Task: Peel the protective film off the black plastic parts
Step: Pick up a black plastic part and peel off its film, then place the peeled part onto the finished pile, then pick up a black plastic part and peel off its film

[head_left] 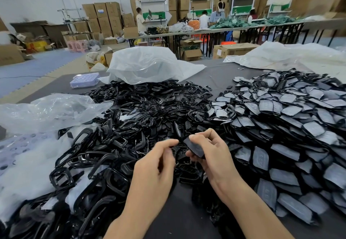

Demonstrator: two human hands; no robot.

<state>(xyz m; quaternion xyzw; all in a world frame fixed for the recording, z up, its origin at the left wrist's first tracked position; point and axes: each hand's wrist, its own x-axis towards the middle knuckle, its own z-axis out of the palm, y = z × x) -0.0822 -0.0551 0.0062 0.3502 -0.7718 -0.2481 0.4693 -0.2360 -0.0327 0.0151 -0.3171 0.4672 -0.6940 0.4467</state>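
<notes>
Both hands busy: right hand (211, 150) pinches a flat black plastic part (188, 143) steady so the curled left hand (155, 165) can pick at its greyish protective film (197, 148), grip unclear.

Held part (190, 143): black plastic, smooth; I see a dull grey film (198, 150) over its lower face.
Right pile (292, 126): black plastic parts, each under a matt, cloudy grey film.
Left pile (116, 145): bare black plastic frames, glossy, with bright highlights along their edges.
Far bag (148, 64): thin milky-white plastic, translucent and crinkled, with a soft sheen.
Near-left bag (46, 111): clearer plastic, wrinkled and shiny.
Table top (221, 77): dark grey and matt; I cannot tell cloth from mat.
Tray (84, 80): lilac plastic at far left, smooth and faintly glossy.
Boxes (104, 14): brown cardboard at the far side, matt.
</notes>
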